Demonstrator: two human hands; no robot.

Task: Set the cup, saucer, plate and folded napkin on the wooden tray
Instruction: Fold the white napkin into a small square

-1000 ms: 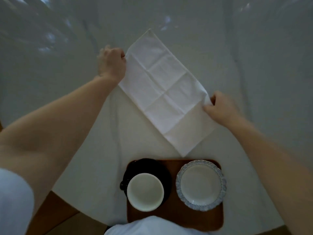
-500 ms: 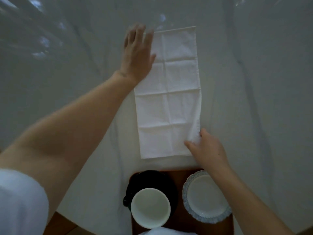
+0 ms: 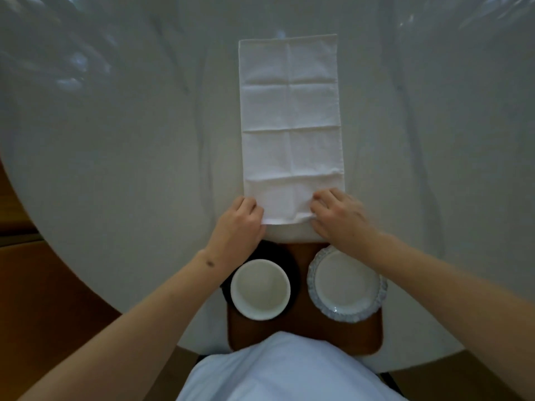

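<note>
A view from above, looking down at a person's two bare forearms reaching forward over a round surface (image 3: pixel 115 169) covered in a pale cloth. A long white napkin (image 3: pixel 291 125) lies flat on the surface, running straight away from the person toward the far edge, folded into a narrow strip and marked by a grid of creases.

The left hand (image 3: pixel 238 224) pinches the napkin's near left corner, fingers curled around the fabric. The right hand (image 3: pixel 337 217) grips the near right corner in the same way, its fingertips pressing a small wrinkle into the cloth. The near end of the napkin is lifted slightly between the two hands (a thin shadow shows beneath its edge).

At the near edge of the surface, just in front of the person's body, sits a dark wooden tray (image 3: pixel 301 322) with rounded corners. On the tray's left half is a white cup (image 3: pixel 260 288), upright and seen from above, standing on a black saucer (image 3: pixel 291 264) that shows as a dark ring around it. On the tray's right half is a white plate (image 3: pixel 346 283) with a frilled blue-grey rim, just beside the cup and not touching it. The right wrist crosses above the plate's far edge. The napkin lies beyond the tray's far edge, not on it.

A light blue garment (image 3: pixel 283 371) fills the bottom centre, covering the tray's near edge.
</note>
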